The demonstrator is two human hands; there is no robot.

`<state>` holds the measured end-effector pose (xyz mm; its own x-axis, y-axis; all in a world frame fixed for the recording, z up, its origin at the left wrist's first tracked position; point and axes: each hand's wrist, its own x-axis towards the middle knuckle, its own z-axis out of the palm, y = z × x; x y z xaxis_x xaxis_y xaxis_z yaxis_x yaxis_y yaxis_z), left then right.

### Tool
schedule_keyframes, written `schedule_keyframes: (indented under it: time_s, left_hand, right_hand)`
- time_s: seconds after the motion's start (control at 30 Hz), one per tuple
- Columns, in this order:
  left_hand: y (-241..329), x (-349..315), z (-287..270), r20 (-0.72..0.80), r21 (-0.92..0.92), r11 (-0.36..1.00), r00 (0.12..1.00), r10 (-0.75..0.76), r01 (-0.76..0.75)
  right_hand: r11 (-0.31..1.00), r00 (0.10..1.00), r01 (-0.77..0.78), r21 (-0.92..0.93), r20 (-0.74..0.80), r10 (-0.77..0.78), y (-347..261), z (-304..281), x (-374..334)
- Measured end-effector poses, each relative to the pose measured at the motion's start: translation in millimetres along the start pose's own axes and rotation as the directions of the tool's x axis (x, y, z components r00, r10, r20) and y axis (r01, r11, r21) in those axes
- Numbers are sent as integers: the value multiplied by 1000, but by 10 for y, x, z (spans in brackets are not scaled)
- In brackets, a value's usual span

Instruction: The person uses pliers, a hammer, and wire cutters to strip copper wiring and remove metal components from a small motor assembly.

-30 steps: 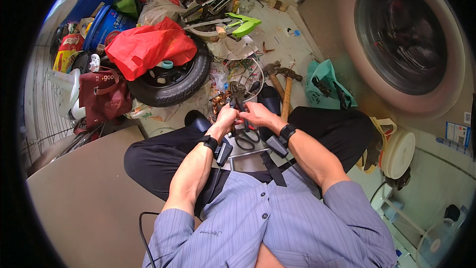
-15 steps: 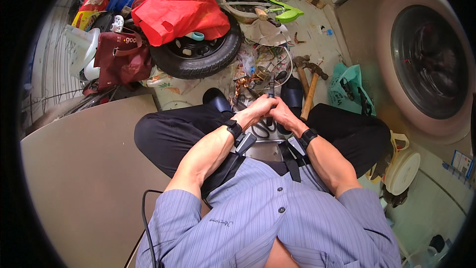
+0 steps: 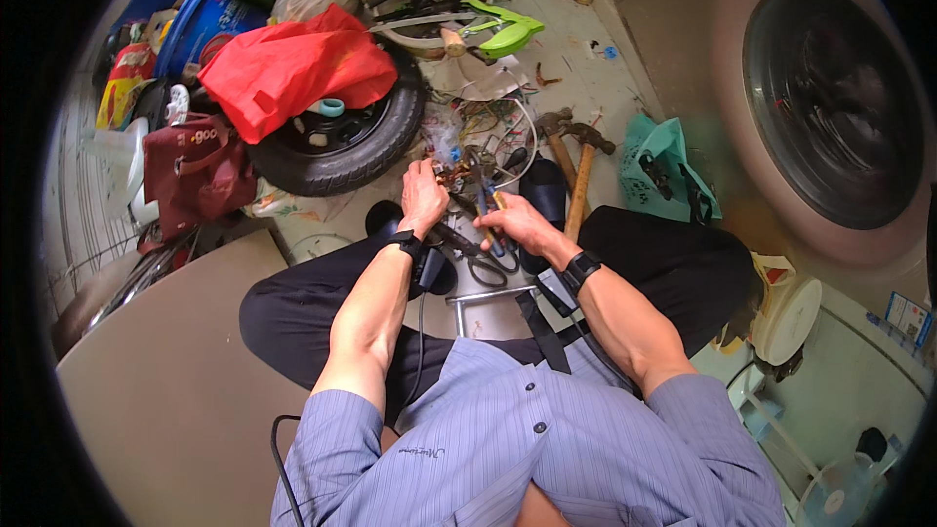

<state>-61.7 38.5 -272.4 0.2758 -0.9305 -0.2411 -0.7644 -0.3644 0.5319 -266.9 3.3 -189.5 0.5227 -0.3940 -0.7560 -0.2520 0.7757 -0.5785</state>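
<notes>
My left hand [image 3: 425, 197] reaches down beside a small heap of copper-coloured metal pieces [image 3: 453, 175]; its fingers are loosely bent and apart, their tips partly hidden. In my right hand [image 3: 527, 224], the fingers are closed around a tool with a yellow handle [image 3: 499, 201], mostly covered by the hand. Close to that hand lie blue-handled pliers [image 3: 482, 203]. A pair of dark-handled scissors [image 3: 485, 271] rests between my feet, below both hands.
Two wooden-handled hammers [image 3: 583, 181] lie right of my slipper, near a teal bag [image 3: 664, 171]. A tyre [image 3: 376, 151] under a red bag [image 3: 293, 59] stands at the left. A washing machine [image 3: 722, 88] flanks the right side; a beige panel [image 3: 176, 351] the left.
My hands were together around a dark-handled tool; now they are apart. The left has moved forward to the copper-coloured pieces, while the right holds a yellow-handled tool. The view has shifted right.
</notes>
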Motion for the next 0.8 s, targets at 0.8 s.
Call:
schedule_keyframes:
  time_s: [0.8]
  left_hand:
    - [604, 286, -1403, 589, -787, 336, 794, 154, 518]
  right_hand:
    - [940, 961, 268, -209, 122, -247, -1278, -182, -1056]
